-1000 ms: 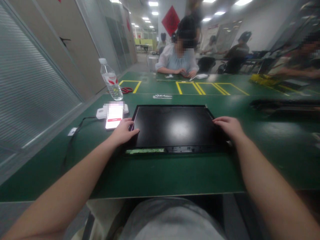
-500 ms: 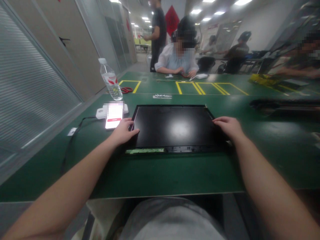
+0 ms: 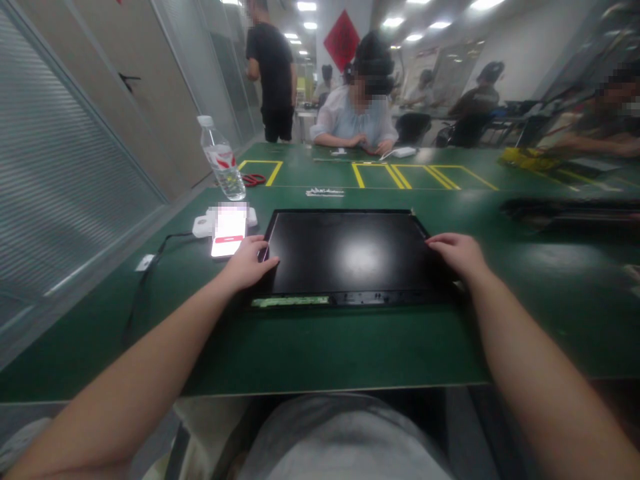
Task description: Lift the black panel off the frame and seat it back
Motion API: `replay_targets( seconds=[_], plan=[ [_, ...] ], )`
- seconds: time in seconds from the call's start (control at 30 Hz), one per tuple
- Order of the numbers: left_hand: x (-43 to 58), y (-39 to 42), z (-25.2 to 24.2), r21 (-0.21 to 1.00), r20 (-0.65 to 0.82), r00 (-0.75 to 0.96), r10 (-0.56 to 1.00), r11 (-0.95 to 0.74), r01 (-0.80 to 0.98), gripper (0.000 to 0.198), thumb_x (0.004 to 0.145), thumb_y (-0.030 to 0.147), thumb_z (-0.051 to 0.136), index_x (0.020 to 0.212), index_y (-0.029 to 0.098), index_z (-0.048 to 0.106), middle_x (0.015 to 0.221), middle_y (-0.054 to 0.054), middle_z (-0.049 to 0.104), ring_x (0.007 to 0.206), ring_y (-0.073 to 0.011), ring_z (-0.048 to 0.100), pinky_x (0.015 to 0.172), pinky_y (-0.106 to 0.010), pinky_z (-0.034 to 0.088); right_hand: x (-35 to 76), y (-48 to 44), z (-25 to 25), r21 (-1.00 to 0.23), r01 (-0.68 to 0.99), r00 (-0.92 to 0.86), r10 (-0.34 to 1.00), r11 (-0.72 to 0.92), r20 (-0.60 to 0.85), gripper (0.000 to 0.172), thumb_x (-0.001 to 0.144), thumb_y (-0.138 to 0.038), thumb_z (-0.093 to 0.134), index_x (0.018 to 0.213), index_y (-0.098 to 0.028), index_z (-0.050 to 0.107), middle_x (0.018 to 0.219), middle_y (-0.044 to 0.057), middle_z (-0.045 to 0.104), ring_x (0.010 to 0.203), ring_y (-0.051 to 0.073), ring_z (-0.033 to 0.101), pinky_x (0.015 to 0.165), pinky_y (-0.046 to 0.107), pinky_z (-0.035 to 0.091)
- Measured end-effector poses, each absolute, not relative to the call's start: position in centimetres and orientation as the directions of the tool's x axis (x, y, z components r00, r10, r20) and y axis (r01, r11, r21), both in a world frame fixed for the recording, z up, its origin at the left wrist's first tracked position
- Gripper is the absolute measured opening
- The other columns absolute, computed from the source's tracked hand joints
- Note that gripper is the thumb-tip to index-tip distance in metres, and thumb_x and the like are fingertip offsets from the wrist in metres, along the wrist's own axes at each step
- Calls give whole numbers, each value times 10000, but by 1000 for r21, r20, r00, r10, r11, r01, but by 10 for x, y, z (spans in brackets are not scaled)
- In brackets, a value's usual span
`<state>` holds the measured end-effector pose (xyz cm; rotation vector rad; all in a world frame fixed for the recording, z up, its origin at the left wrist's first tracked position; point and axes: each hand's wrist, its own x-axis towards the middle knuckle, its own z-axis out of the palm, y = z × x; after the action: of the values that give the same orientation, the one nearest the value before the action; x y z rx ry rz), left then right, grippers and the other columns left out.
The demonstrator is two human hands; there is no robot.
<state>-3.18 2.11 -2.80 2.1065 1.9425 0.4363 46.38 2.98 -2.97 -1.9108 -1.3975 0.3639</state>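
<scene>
A black LCD display panel (image 3: 320, 257) lies flat on the green table, with a strip of green circuit board (image 3: 290, 302) along its near edge. My left hand (image 3: 247, 261) grips the panel's left side, thumb over the screen and fingers at the frame. On the opposite side, my right hand (image 3: 459, 255) holds the right edge, its fingertips on the frame and the thumb side partly hidden. A bright light reflection shows on the screen.
Left of the panel, a lit phone (image 3: 229, 233) rests against a white power strip (image 3: 202, 227) with a black cable. Behind stand a water bottle (image 3: 223, 160) and red-handled scissors (image 3: 254, 180). White small pieces (image 3: 325, 193) lie beyond the panel. A person (image 3: 357, 113) sits opposite.
Both my hands and the panel stay in the same place. In the background, a standing person in dark clothes has moved to the left.
</scene>
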Motion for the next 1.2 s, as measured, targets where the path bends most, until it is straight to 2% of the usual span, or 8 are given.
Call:
replay_targets(
  seconds=[0.4,0.6,0.87,1.2],
  plan=[
    [-36,23,-30,383,78,84,993,-108,917,634,879,535,672,1328,92,737,1588,-240,577,1484,-441,531,1280,-572,396,462,28,-26,-689,706,373,913,-163,166,164,717,-318,704,787,-262,841,887,63,823,944,308,753,970,469,570],
    [-40,24,-32,383,82,89,993,-114,917,664,857,572,688,1326,106,751,1572,-221,592,1478,-425,545,1282,-527,404,462,27,-24,-676,718,371,913,-164,173,165,720,-328,708,792,-264,842,887,63,822,941,303,753,940,445,581],
    [-39,24,-31,396,92,90,992,-119,910,612,846,543,723,1288,123,775,1567,-229,607,1451,-453,568,1238,-582,451,460,26,-21,-674,716,378,912,-179,158,162,722,-307,707,797,-260,843,892,63,823,938,293,752,932,425,580],
    [-37,22,-30,395,92,96,991,-125,910,617,843,522,701,1325,138,747,1563,-215,603,1477,-429,550,1267,-559,417,460,27,-24,-672,722,366,916,-167,165,181,721,-321,701,809,-256,845,897,63,825,935,290,750,951,434,579]
  ],
)
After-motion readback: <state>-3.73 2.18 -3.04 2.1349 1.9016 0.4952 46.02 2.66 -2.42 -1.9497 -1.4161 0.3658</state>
